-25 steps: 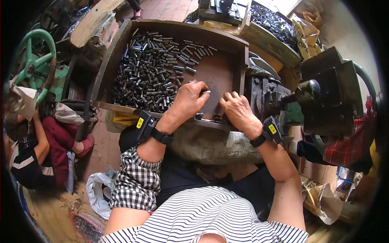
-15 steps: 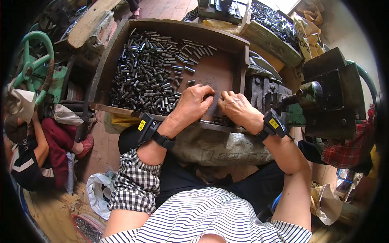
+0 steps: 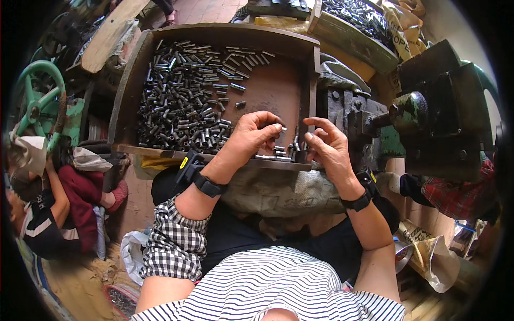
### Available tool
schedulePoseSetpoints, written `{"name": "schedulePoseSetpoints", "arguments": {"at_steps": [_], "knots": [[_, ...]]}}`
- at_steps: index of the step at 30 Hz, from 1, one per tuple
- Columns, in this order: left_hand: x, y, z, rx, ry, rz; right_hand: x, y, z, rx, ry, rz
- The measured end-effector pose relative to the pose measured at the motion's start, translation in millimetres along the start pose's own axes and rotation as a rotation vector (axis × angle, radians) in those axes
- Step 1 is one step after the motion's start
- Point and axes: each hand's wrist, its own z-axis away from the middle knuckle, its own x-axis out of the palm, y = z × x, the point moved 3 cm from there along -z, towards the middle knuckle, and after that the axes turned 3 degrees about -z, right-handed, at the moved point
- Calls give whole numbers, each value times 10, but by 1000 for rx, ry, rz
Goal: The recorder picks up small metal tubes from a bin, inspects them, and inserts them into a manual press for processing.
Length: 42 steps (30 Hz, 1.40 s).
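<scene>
A shallow wooden tray (image 3: pixel 120 99) in front of me holds a heap of short dark metal tubes (image 3: pixel 179 101). Over its near side, my left hand (image 3: pixel 251 136) pinches a small metal tube (image 3: pixel 283 129), its bright end showing at the fingertips. My right hand (image 3: pixel 333 152) hovers at the tray's near right corner, thumb and index finger apart and the other fingers bent. Between and below both hands lie several loose tubes (image 3: pixel 279 157) along the near edge. One single tube (image 3: pixel 240 104) rests apart from the heap.
To the right stands a dark machine (image 3: pixel 436 117) with a round shaft. Behind it is a wooden box (image 3: pixel 353 45) of more metal pieces. A green handwheel (image 3: pixel 40 99) and a seated person (image 3: pixel 59 208) are at the left. A white bag (image 3: pixel 134 257) sits on the floor.
My right hand has lifted and turned away from the tray corner, its index finger and thumb now apart. The left hand has shifted slightly, exposing a tube at its fingertips. The view has shifted a little.
</scene>
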Motion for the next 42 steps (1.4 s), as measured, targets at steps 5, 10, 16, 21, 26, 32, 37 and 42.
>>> {"name": "schedulePoseSetpoints", "arguments": {"at_steps": [5, 10, 16, 21, 26, 32, 37, 42], "knots": [[168, -42, -21, -69, -57, 213, -135, 65, 36, 104, 93, -186], [237, -112, -75, -114, 8, 206, -228, 191, 54, 80, 90, -294], [286, -141, -87, -113, -101, 238, -268, 115, 91, 113, 82, -374], [325, -147, -92, -113, -100, 221, -255, 143, 79, 97, 107, -337], [380, -85, -81, -103, -100, 219, -222, 128, 89, 49, 99, -297], [336, -118, -88, -117, -68, 203, -140, 44, 98, -176, 21, 261], [342, -116, -112, -147, -56, 196, -130, 45, 131, -341, -62, 624], [335, -135, -107, -166, -21, 213, -177, 30, 110, -338, 50, 682]]}}
